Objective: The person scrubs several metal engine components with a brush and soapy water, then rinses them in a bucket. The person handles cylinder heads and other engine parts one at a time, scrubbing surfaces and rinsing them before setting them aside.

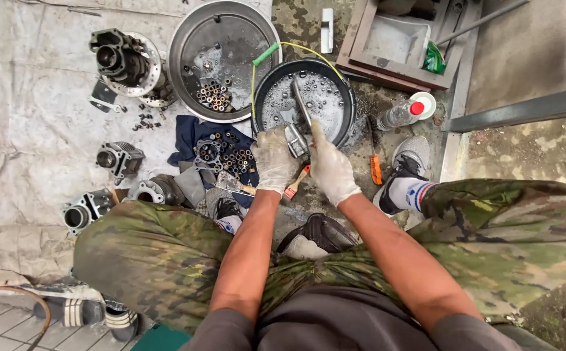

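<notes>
Nearest are the person's knees in camouflage trousers [166, 253], spread to left and right, with both bare forearms reaching out between them. The left hand [272, 159], in a dirty white glove, is curled around a small grey metal part [295, 141], fingers pressed onto it. The right hand [330, 168], gloved the same way, touches the part from the right with its fingers closed and one finger pointing away; what it pinches cannot be told. The part sits at the near rim of a black basin [347, 97] holding foamy liquid, with a bent metal bar [301, 101] lying in it.

Just under the hands lies a paintbrush [294, 184] with a wooden handle. Left of the hands a dark blue cloth [195, 133] carries a cluster of small engine pieces. Further left on the grey sheet [29, 110] stand several engine cylinders [119, 158]. To the right are a foot in a sneaker [408, 159] and a clear bottle with a red cap [401, 114].

Farther off sits a large silver pan [188, 39] with bolts inside, an engine casing [123, 62] to its left, and a wooden tray [393, 45] at far right.
</notes>
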